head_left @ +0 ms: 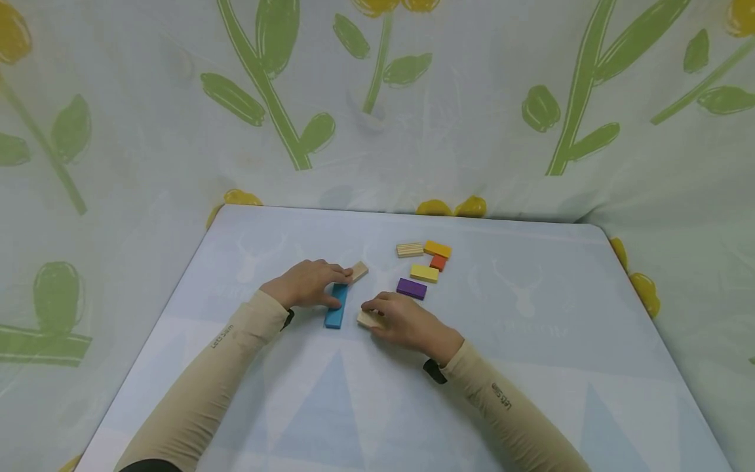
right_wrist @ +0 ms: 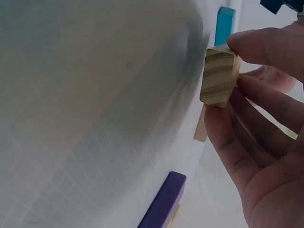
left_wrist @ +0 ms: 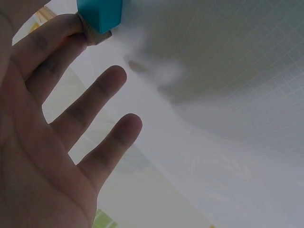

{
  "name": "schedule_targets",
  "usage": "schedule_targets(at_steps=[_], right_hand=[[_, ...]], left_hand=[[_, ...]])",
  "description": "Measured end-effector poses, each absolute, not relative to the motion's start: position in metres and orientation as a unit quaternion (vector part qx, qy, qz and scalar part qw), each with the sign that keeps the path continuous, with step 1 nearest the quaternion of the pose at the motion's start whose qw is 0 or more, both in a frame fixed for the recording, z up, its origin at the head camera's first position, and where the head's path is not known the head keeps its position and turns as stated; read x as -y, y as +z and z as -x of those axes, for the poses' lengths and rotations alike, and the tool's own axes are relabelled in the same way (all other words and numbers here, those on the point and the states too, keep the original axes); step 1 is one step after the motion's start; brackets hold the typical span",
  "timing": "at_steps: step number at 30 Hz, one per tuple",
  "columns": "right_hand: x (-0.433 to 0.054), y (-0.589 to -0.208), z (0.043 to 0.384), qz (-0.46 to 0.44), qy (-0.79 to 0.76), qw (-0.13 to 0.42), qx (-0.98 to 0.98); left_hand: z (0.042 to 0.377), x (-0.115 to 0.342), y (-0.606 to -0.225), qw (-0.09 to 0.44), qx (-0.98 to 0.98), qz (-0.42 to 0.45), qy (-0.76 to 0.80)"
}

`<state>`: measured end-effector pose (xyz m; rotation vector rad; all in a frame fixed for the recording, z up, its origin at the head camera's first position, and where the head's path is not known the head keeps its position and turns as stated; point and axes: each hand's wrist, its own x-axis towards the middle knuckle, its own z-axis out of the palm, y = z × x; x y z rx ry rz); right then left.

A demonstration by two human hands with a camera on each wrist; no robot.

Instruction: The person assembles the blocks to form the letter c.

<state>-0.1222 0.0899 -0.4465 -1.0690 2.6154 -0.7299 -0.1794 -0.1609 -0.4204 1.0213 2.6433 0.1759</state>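
At far left, a beige sleeve (head_left: 215, 380) with dark lettering leads to the left hand (head_left: 309, 283). This hand is spread across two pieces: its thumb lies over the blue block (head_left: 334, 318), and its foremost fingertips touch the angled wooden block (head_left: 359, 271). In the left wrist view, the ring and little fingers are straight and clear of both pieces. The blue block lies lengthwise away from the person; the angled wooden block lies aslant by its far end.

Next to the right, apart from the left hand, the right hand (head_left: 407, 322) pinches the gripped wooden block (right_wrist: 219, 78) between thumb and fingers, its banded end grain facing the right wrist camera. Whether this block bears on the worktop (head_left: 590, 328) cannot be determined.

Beyond the right hand lies a loose group. The striped wooden piece (head_left: 409, 250) is at the far side and the purple block (head_left: 411, 288) nearest the right hand. The yellow block (head_left: 424, 273) lies between these in depth, slightly to the right. Further right, the red block (head_left: 438, 263) adjoins the near side of the orange block (head_left: 438, 248). A flower-printed cloth (head_left: 448, 144) hangs behind the worktop.
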Motion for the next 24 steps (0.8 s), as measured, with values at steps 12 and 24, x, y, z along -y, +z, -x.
schedule_targets(at_steps=[12, 24], right_hand=[[-0.0891, -0.4542, 0.1203, 0.363, -0.246, 0.138, -0.888], [-0.0938, -0.4511, 0.1184, 0.383, -0.265, 0.213, -0.859]], left_hand=[[0.1791, 0.1607, -0.4201, 0.152, -0.921, -0.354, 0.062], [0.1794, 0.1617, -0.4196, 0.158, -0.92, -0.351, 0.068]])
